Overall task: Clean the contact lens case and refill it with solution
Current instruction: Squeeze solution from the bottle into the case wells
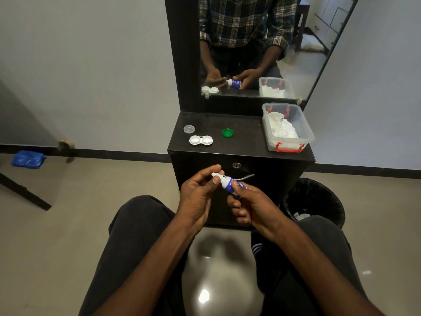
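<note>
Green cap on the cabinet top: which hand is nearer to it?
Roughly equal; left slightly nearer, I'd say. The left hand pinches the solution bottle tip, below and left of the green cap. The right hand grips the bottle body, lower and slightly right.

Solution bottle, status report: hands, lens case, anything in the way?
Right hand grips solution bottle; left hand pinches its white cap. Lens case open on cabinet top, lids off. Nothing blocking.

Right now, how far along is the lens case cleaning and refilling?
Looks done: the white twin-well contact lens case sits open on the black cabinet top, its clear cap and green cap set aside. In hand: the right hand holds the small blue-and-white solution bottle while the left hand pinches its white tip. Left: filling both wells and recapping.
</note>
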